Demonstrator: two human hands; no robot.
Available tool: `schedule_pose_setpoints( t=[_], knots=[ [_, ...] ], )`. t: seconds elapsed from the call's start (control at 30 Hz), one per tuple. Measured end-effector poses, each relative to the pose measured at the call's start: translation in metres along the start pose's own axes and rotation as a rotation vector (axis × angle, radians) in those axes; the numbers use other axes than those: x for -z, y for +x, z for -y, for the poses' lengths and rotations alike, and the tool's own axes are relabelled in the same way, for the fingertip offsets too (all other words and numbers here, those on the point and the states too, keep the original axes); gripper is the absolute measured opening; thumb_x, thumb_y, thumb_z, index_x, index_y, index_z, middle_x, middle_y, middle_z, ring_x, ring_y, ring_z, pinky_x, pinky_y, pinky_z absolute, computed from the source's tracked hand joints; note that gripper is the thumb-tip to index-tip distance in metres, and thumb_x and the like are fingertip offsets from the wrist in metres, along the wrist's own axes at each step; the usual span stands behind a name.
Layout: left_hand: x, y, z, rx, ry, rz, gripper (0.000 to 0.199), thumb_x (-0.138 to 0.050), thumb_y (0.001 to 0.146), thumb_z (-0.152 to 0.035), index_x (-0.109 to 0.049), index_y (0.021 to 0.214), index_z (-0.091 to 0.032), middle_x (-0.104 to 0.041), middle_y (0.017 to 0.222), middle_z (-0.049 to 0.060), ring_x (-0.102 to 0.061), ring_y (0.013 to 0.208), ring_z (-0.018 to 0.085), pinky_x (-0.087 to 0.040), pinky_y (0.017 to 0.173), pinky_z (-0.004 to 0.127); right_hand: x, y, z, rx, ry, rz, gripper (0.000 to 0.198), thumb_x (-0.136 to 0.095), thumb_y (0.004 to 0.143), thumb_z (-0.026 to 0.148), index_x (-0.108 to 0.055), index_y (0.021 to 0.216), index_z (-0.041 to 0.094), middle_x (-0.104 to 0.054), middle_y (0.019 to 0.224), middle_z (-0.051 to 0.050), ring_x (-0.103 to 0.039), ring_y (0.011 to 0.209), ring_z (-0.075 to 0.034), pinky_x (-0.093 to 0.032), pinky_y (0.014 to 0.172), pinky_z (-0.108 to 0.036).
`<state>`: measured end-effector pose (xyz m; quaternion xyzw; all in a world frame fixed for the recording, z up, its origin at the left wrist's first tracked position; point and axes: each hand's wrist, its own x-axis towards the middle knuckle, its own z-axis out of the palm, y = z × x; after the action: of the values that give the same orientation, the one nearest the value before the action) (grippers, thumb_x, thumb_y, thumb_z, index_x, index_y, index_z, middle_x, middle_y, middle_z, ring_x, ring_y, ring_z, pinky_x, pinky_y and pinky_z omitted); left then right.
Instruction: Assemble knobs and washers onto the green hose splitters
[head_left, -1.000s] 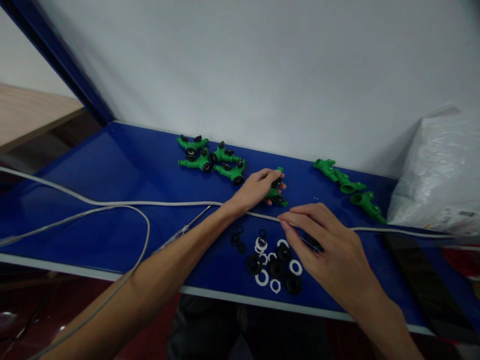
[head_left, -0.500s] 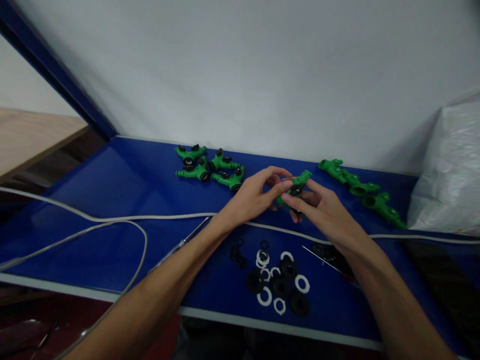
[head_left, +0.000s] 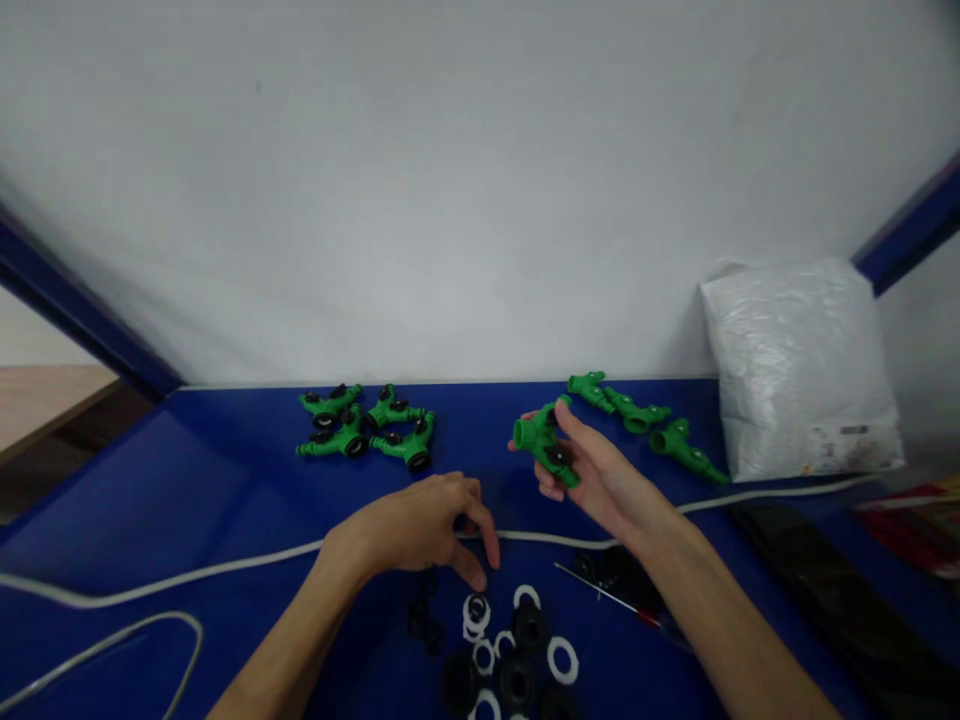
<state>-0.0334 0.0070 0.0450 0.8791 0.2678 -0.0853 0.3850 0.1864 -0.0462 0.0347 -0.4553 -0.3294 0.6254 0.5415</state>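
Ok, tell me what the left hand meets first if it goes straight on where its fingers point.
The left hand would likely meet the white ring nearest its thumb tip, though depth is hard to judge.

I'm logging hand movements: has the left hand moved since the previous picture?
Yes: the left hand has moved toward the wearer, closer to the loose white rings.

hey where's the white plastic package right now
In the head view, the white package is on the right, by the wall, just right of a green fitting.
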Motion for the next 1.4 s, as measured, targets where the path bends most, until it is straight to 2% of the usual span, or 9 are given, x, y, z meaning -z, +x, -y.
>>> schedule_pose_setpoints(
  t=[0.13,0.33,0.4,0.57,0.67,0.83,0.93,1.1,1.4],
  knots=[
    [-0.002,0.0,-0.001,0.036,-0.055,-0.006,0.024,-0.083,0.076,-0.053,-0.085,0.085,-0.03,-0.065,0.097,0.002,-0.059,0.098,0.021,-0.039,0.079,0.03,-0.001,0.002,0.0,0.012,-0.013,-0.029,0.058,-0.069,0.081,0.072,-0.062,0.104,0.02,-0.076,0.101,-0.011,-0.053,0.048,-0.01,-0.035,0.043,-0.026],
    [0.0,-0.001,0.008,-0.022,-0.116,-0.063,0.021,-0.082,0.078,-0.049,-0.084,0.084,-0.029,-0.072,0.096,0.0,-0.061,0.097,0.02,-0.04,0.083,0.029,-0.001,-0.001,-0.004,0.111,-0.293,-0.069,0.047,-0.073,0.083,0.062,-0.064,0.104,0.021,-0.073,0.11,-0.008,-0.056,0.049,-0.008,-0.03,0.039,-0.023],
    [0.005,0.0,0.011,-0.049,-0.182,-0.181,0.017,-0.08,0.081,-0.043,-0.083,0.086,-0.027,-0.073,0.093,-0.001,-0.062,0.091,0.018,-0.041,0.082,0.028,0.0,-0.001,-0.005,0.107,-0.381,-0.054,0.049,-0.074,0.082,0.061,-0.067,0.109,0.021,-0.072,0.107,-0.007,-0.053,0.049,-0.007,-0.027,0.04,-0.022],
    [0.011,0.008,0.01,0.002,-0.452,-0.724,0.028,-0.077,0.083,-0.047,-0.078,0.091,-0.02,-0.069,0.08,-0.001,-0.056,0.076,0.015,-0.039,0.071,0.027,-0.003,-0.003,-0.003,0.091,-0.524,0.029,0.047,-0.077,0.082,0.058,-0.072,0.107,0.018,-0.068,0.087,-0.003,-0.048,0.057,-0.008,-0.037,0.045,-0.022],
    [0.005,0.016,0.008,-0.043,-0.631,-0.853,0.034,-0.079,0.08,-0.049,-0.077,0.094,-0.018,-0.064,0.073,-0.001,-0.052,0.07,0.013,-0.038,0.067,0.026,-0.008,-0.008,-0.002,0.047,-0.54,0.1,0.047,-0.079,0.08,0.055,-0.072,0.107,0.018,-0.066,0.084,-0.002,-0.047,0.058,-0.009,-0.038,0.046,-0.022],
    [-0.007,0.026,0.006,-0.139,-0.78,-0.744,0.033,-0.08,0.081,-0.047,-0.075,0.094,-0.016,-0.064,0.075,0.0,-0.055,0.072,0.013,-0.042,0.071,0.026,-0.014,-0.014,-0.001,-0.036,-0.545,0.185,0.037,-0.084,0.077,0.049,-0.071,0.093,0.019,-0.062,0.079,0.001,-0.051,0.058,-0.009,-0.038,0.044,-0.02],
    [-0.009,0.026,0.002,-0.139,-0.767,-0.709,0.035,-0.078,0.083,-0.047,-0.075,0.097,-0.015,-0.064,0.074,-0.001,-0.055,0.071,0.012,-0.043,0.07,0.025,-0.012,-0.014,-0.003,-0.079,-0.584,0.215,0.039,-0.082,0.08,0.051,-0.071,0.101,0.02,-0.06,0.076,0.003,-0.049,0.049,-0.007,-0.039,0.044,-0.021],
    [-0.008,0.024,0.001,-0.099,-0.69,-0.574,0.038,-0.068,0.09,-0.048,-0.079,0.105,-0.015,-0.068,0.074,0.001,-0.051,0.063,0.011,-0.041,0.061,0.024,-0.009,-0.016,-0.006,-0.086,-0.555,0.26,0.047,-0.074,0.086,0.06,-0.075,0.109,0.02,-0.065,0.082,0.0,-0.052,0.051,-0.008,-0.041,0.044,-0.021],
    [-0.009,0.027,0.015,-0.18,-0.884,-0.454,0.039,-0.071,0.089,-0.049,-0.079,0.105,-0.015,-0.064,0.07,-0.001,-0.047,0.056,0.007,-0.037,0.053,0.022,-0.015,-0.015,-0.006,-0.09,-0.535,0.194,0.06,-0.06,0.09,0.072,-0.075,0.115,0.019,-0.073,0.085,-0.006,-0.055,0.047,-0.008,-0.036,0.041,-0.021]
  ],
)
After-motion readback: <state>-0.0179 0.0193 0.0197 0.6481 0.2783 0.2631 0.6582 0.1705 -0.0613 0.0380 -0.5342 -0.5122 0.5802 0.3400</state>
